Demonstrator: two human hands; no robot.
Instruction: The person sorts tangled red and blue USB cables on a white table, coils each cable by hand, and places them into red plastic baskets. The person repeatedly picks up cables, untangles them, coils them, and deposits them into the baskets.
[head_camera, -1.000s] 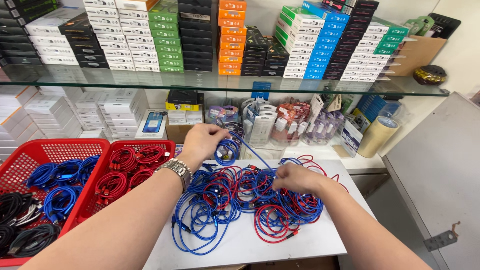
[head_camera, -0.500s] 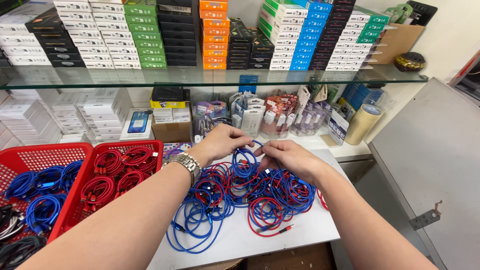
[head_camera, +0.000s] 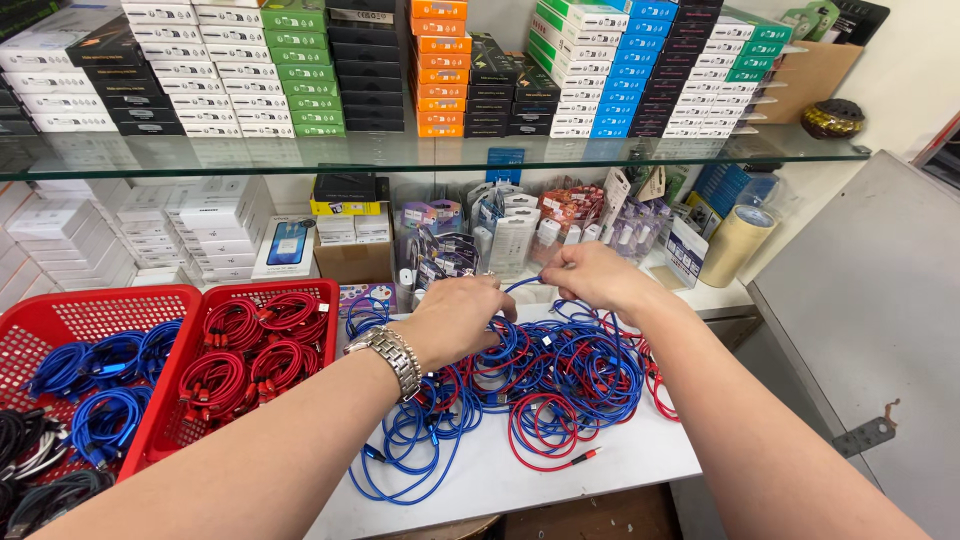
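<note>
Partly hidden, both hands (head_camera: 520, 300) pinching one blue cable (head_camera: 525, 285), fingertips obscured, tangled pile (head_camera: 540, 390).

Your left hand (head_camera: 455, 318), above a polished metal link watch (head_camera: 391, 355), and your right hand (head_camera: 590, 280) pinch a blue cable (head_camera: 527, 284) that looks braided and matt. The tangled cables (head_camera: 540, 385) lie on a smooth white board (head_camera: 520, 480). The red baskets (head_camera: 190, 300) are glossy perforated plastic; the shelf (head_camera: 400, 150) is clear glass; the tape roll (head_camera: 738, 243) looks like matt paper.
</note>
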